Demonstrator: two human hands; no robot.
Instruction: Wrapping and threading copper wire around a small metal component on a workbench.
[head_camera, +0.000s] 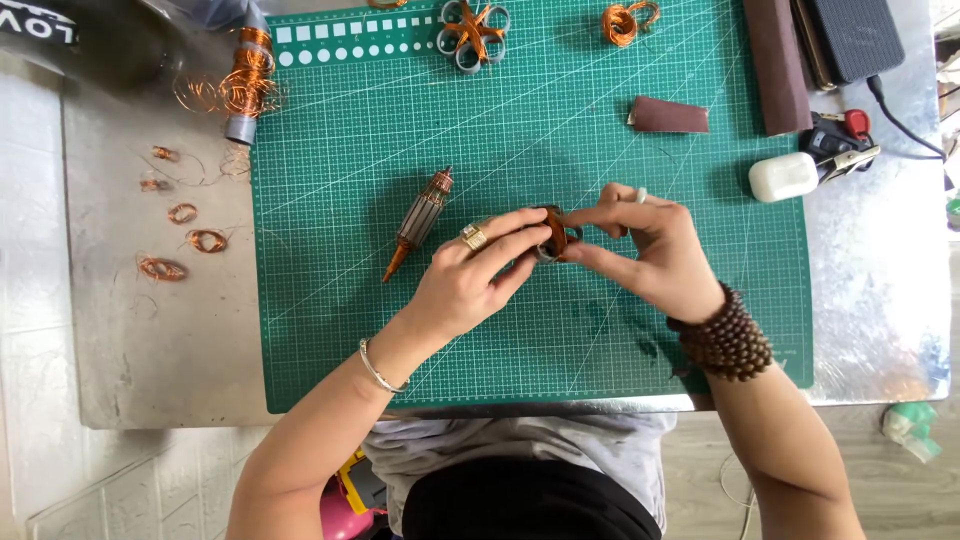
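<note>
Green cutting mat (520, 330) on a metal surface (160, 340). At mat centre, left hand (470, 285) and right hand (650, 250) fingers pinch a partly copper-wound ring (553, 235); one finished flower-shaped piece (472, 30) lies near the far edge.

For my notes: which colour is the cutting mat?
Green with white grid lines, seen in the head view.

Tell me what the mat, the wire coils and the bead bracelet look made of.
Mat: matte green rubbery plastic with a white printed grid. Wire coils: shiny orange metal, probably copper. Bead bracelet: round dull-brown beads, likely wood, on the right hand.
</note>
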